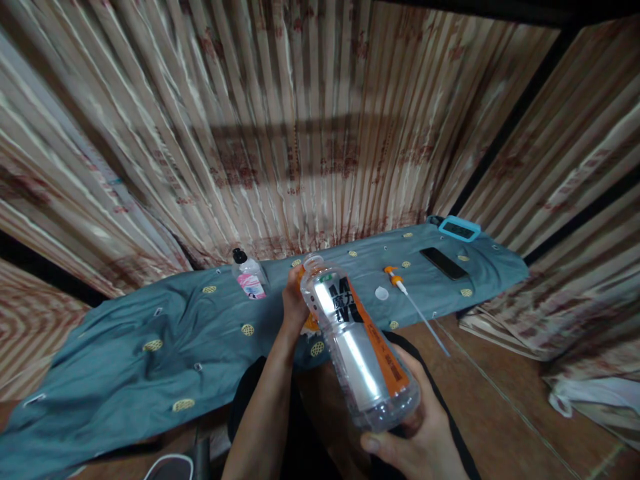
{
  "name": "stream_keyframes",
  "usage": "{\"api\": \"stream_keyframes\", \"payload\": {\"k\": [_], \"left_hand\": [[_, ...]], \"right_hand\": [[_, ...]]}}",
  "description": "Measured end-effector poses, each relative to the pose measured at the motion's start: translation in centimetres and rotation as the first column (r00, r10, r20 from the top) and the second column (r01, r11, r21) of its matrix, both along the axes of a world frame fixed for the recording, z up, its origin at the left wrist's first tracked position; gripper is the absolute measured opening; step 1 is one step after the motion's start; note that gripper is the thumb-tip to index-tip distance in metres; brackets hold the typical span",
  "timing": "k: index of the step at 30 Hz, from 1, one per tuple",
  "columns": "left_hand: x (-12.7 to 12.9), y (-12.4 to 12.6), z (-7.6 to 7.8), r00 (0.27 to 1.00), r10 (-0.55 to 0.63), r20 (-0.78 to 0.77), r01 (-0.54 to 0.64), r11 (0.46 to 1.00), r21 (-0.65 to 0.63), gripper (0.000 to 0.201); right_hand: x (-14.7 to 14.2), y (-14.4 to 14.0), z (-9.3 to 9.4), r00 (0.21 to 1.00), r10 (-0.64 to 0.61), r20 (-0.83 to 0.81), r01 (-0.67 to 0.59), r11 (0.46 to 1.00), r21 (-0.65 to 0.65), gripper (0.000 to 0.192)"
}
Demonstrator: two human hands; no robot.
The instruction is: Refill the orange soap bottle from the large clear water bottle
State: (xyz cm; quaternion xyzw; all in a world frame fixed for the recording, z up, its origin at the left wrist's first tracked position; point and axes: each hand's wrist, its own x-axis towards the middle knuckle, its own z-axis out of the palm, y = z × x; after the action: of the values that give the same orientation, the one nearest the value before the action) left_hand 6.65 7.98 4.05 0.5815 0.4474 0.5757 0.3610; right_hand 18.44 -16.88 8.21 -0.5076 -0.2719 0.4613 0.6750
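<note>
A large clear plastic bottle (345, 340) with a silver, black and orange label slants across the middle, its uncapped mouth pointing away from me. My right hand (420, 420) grips it by the base. My left hand (295, 297) is closed beside the bottle's neck. Orange shows at its fingers and below them, part of an orange object (311, 324) mostly hidden behind the bottle. Right of the bottle, on the blue-green cloth (280, 280), lie a small round whitish cap (381, 293) and an orange pump head (397, 279) with a long clear tube.
A clear bottle (250, 279) with a black cap and pink label stands on the cloth at the left. Farther right are a dark phone (443, 263) and a light-blue framed digital clock (459, 229). Patterned curtains (300, 133) hang behind the cloth-covered surface.
</note>
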Motion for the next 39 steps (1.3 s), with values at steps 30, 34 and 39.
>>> {"api": "stream_keyframes", "payload": {"k": [30, 34, 39], "left_hand": [[-0.2, -0.5, 1.0, 0.999, -0.015, -0.046, 0.012, 0.998, -0.064, 0.034], [-0.1, -0.5, 1.1, 0.999, -0.012, -0.046, 0.009, 0.998, -0.069, 0.036], [0.0, -0.6, 1.3, 0.998, 0.006, -0.065, -0.011, 0.996, -0.091, 0.037]], "right_hand": [[-0.1, 0.0, 0.1, 1.0, -0.005, 0.023, 0.005, 1.0, 0.017, 0.103], [-0.1, -0.1, 0.0, 1.0, -0.004, 0.017, 0.004, 1.0, 0.013, 0.103], [-0.3, 0.0, 0.2, 1.0, -0.014, 0.021, 0.014, 1.0, 0.018, 0.102]]}}
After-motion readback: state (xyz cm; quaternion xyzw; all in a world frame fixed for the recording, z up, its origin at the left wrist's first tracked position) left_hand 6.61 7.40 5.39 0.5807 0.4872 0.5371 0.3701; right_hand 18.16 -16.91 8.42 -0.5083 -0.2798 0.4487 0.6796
